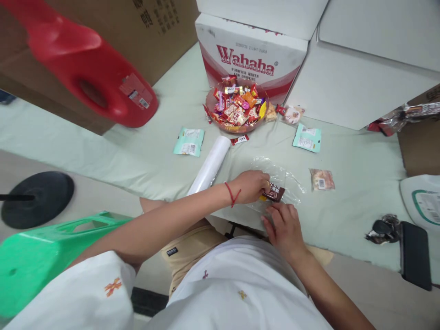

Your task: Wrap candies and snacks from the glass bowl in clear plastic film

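The clear film (292, 182) is spread on the tabletop (354, 211), and the dark brown packet (276, 194) is laid within it; no fold across the packet can be made out, so an early stage is suggested, with the film's edges left loose. Its pale lettering is partly covered by the left grip (250, 186), by which its end seems pinched. The right grip (287, 228) is held loosely spread just beside it.

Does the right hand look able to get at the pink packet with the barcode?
Probably yes: the right hand is near, with only cloth and some clear film before the pink packet.
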`<state>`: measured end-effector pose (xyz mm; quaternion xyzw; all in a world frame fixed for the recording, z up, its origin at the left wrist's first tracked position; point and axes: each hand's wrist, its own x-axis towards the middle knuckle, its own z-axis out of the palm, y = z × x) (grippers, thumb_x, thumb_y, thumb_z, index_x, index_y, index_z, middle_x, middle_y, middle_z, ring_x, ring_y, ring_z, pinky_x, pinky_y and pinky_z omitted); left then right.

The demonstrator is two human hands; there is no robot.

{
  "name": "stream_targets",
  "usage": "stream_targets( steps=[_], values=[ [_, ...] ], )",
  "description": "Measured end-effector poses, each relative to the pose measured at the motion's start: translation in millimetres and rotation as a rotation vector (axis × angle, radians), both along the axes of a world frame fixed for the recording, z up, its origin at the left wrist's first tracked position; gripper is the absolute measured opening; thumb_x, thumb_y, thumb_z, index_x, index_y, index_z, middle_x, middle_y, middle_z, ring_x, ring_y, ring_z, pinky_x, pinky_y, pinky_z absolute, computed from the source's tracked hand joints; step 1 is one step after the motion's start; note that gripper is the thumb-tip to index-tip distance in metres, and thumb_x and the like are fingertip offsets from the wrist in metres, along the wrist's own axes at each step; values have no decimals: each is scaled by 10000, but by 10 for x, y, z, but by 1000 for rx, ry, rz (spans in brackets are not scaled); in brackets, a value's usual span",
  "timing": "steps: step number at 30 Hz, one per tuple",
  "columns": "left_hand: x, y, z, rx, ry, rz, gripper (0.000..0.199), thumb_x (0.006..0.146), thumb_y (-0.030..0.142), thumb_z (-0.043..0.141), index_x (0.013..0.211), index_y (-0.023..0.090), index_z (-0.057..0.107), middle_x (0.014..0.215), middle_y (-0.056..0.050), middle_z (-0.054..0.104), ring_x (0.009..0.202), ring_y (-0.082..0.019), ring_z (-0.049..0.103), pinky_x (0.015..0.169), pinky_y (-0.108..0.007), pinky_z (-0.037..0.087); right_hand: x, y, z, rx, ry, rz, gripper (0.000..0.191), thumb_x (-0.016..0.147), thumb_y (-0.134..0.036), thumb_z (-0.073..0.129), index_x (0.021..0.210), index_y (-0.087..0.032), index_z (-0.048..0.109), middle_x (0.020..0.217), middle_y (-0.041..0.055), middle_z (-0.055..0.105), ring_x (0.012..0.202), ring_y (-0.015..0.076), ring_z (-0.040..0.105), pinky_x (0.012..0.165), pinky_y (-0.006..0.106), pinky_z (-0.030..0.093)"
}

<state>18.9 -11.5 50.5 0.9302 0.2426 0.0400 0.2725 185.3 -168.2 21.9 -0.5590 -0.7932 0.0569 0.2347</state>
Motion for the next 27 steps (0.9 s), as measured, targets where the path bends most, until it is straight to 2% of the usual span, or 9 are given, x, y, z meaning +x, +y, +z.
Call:
stream_targets(
  steps=[2, 7, 13, 18, 20, 24, 26, 27],
  values=[
    [-7, 11, -16, -10, -16, 0, 239, 879, 67, 586, 907, 200, 783, 983, -53, 734, 930, -198, 679, 805, -289, 518, -35, 7, -39, -24, -52, -12, 208, 985, -257, 620, 1179, -186, 649, 1087, 129, 657, 935, 268, 510, 784, 410, 432],
    [-4, 7, -30, 1, 1, 5, 247, 884, 71, 582, 917, 203, 788, 989, -51, 742, 944, -198, 682, 813, -277, 518, -110, 7, -113, -9, -59, -36, 142, 986, -166, 586, 1035, -227, 705, 994, 84, 669, 874, 239, 480, 776, 386, 397],
    [16, 9, 16, 4, 34, -20, 279, 863, 65, 597, 950, 223, 810, 999, -46, 758, 953, -203, 690, 792, -276, 502, -77, 74, -36, 76, -60, -53, 177, 960, -96, 586, 1067, -207, 674, 1021, 96, 680, 883, 244, 491, 781, 383, 362],
    [6, 47, 65, 15, 23, -92, 323, 834, 56, 599, 939, 270, 817, 981, -21, 758, 951, -205, 674, 834, -303, 474, 47, 276, 47, 131, -159, -47, 166, 1006, -93, 513, 1095, -180, 623, 777, 45, 649, 786, 235, 485, 722, 373, 317],
    [-2, 70, 69, 1, 22, -103, 328, 842, 60, 594, 942, 278, 817, 992, -10, 761, 955, -195, 676, 843, -296, 468, 113, 339, 105, 134, -139, -46, 142, 1009, -100, 513, 1078, -170, 616, 764, 45, 644, 771, 233, 476, 709, 367, 326],
    [-12, 100, 50, -21, 22, -106, 374, 853, 44, 573, 985, 288, 825, 1015, -1, 767, 970, -179, 683, 834, -272, 471, 161, 313, 211, 54, -17, 70, 93, 1013, -150, 537, 1007, -187, 622, 786, 44, 641, 756, 217, 473, 686, 338, 376],
    [-7, 100, 37, -19, 25, -102, 407, 846, 30, 564, 1010, 296, 825, 1018, 1, 765, 967, -179, 683, 836, -268, 475, 103, 244, 197, 11, -13, 140, 77, 1005, -210, 577, 1032, -180, 643, 842, 62, 647, 804, 227, 497, 703, 339, 408],
    [-2, 96, 32, -16, 29, -95, 413, 842, 29, 563, 1017, 297, 824, 1020, 0, 764, 964, -180, 683, 836, -269, 477, 57, 213, 168, 0, -29, 152, 126, 997, -253, 604, 1075, -166, 652, 896, 83, 656, 846, 240, 511, 726, 350, 426]
  ],
)
